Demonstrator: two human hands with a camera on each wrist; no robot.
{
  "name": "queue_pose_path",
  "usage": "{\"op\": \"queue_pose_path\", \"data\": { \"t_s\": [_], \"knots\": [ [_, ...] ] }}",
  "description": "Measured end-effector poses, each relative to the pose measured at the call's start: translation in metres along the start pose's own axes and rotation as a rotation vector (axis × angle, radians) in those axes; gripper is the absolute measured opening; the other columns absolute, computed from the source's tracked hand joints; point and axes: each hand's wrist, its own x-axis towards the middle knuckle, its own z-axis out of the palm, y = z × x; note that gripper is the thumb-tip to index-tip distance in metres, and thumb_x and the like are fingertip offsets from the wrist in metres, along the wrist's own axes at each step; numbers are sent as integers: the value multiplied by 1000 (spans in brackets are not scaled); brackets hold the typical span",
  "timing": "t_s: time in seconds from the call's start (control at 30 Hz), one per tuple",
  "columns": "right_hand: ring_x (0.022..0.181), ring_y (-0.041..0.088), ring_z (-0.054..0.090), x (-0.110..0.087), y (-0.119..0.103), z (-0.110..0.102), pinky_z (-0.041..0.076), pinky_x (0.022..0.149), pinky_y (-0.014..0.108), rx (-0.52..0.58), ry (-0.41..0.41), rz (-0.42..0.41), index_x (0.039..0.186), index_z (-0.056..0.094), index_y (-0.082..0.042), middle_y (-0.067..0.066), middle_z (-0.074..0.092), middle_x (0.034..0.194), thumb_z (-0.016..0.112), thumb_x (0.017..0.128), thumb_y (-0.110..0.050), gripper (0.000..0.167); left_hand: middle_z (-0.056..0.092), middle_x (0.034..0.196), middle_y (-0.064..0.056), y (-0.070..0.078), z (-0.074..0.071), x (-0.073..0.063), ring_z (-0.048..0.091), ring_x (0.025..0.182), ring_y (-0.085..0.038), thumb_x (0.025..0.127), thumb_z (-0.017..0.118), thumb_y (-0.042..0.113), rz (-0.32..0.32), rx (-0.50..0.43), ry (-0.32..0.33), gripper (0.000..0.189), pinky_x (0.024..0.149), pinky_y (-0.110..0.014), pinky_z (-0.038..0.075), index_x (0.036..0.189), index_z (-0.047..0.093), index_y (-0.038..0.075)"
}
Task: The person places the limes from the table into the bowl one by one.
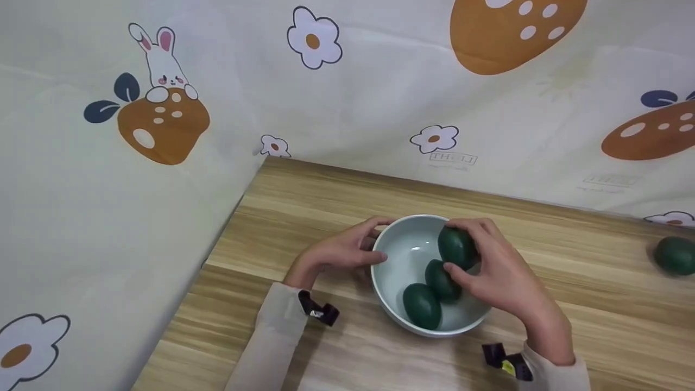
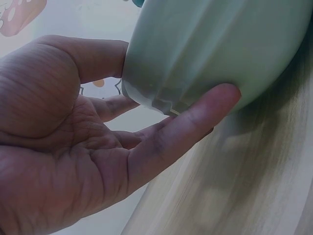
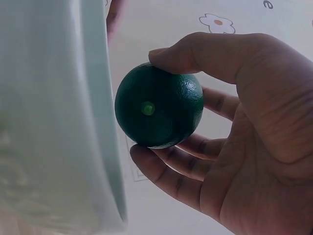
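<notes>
A pale green-white bowl [image 1: 404, 231] stands on the wooden table. My left hand [image 1: 347, 247] grips its left side, the thumb at the rim and the fingers against the outer wall; the left wrist view shows the fingers along the ridged outside of the bowl [image 2: 205, 54]. With thumb and fingers my right hand [image 1: 502, 271] holds a dark green avocado [image 1: 456, 247] over the right part of the bowl. In the right wrist view the round end of this avocado [image 3: 159, 110] has a light green stem spot. Two more avocados, one lower [image 1: 422, 306] and one in the middle [image 1: 441, 279], lie inside the bowl.
Another avocado [image 1: 675, 255] lies on the table [image 1: 586, 255] at the far right. A patterned cloth [image 1: 358, 108] with flowers, fruit and a rabbit hangs behind the table and along its left side.
</notes>
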Motion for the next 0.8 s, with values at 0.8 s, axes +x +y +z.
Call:
{"op": "queue_pose_path", "data": {
  "t_s": [0.8],
  "knots": [
    [123, 35, 62, 0, -1, 1, 57, 102, 64, -12, 8, 1, 153, 52, -19, 15, 55, 142, 81, 92, -19, 67, 51, 153, -23, 3, 0, -1, 60, 138, -39, 100, 65, 3, -9, 7, 4, 72, 107, -47, 59, 163, 34, 19]
  ]
}}
